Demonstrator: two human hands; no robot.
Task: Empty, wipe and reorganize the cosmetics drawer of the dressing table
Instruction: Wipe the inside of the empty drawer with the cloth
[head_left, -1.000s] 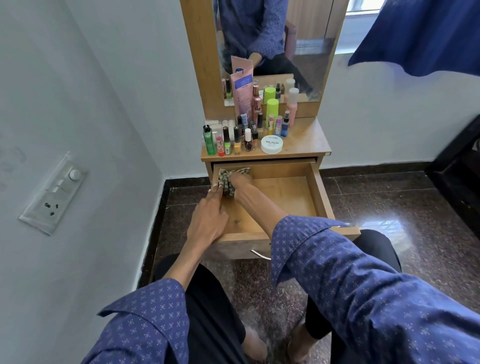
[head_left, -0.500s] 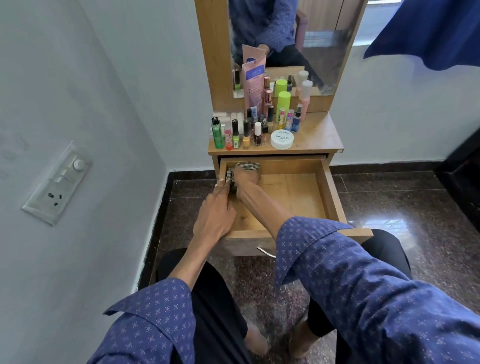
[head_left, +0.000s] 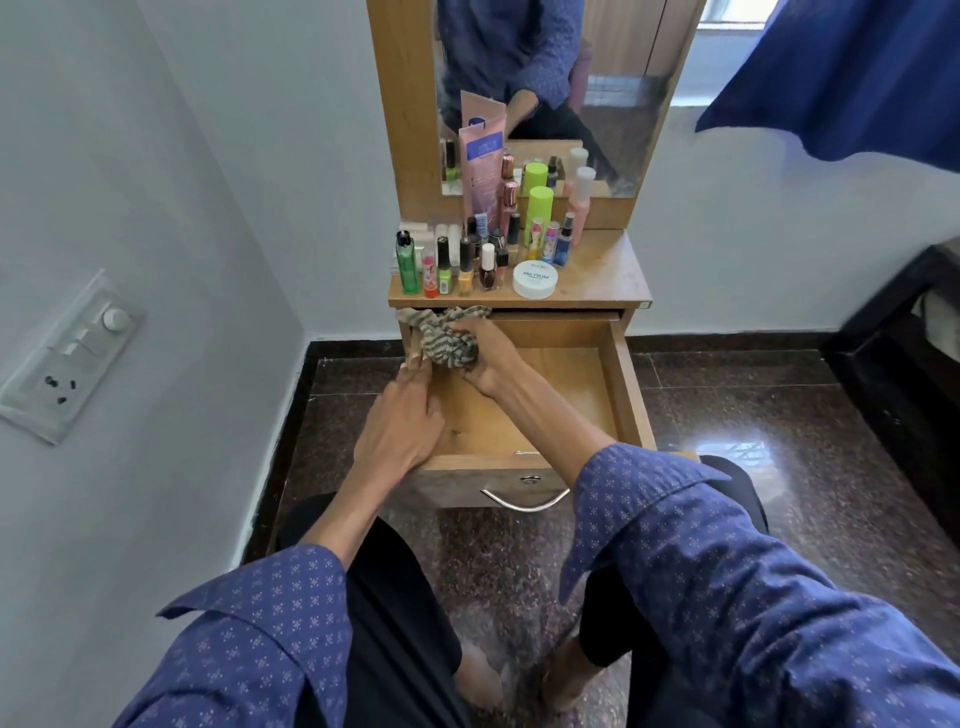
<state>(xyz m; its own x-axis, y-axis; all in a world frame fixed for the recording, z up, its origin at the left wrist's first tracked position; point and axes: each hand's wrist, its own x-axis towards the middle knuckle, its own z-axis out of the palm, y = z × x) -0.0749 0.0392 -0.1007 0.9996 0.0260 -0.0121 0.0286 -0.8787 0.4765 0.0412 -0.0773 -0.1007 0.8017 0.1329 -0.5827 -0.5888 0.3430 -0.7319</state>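
The wooden drawer of the dressing table stands pulled out, and its floor shows bare wood. My right hand grips a bunched striped cloth at the drawer's back left corner, with part of the cloth draped over the left wall. My left hand rests on the drawer's left wall, fingers lying along it just below the cloth. Several cosmetics bottles and a white round jar stand on the table top above the drawer.
A mirror rises behind the bottles. A grey wall with a switch panel is close on the left. Dark polished floor lies to the right, with dark furniture at the far right. The drawer's metal handle faces my knees.
My right hand has lifted the cloth from the drawer's back left floor up toward the top of the left wall. My left hand has stayed on the left wall.
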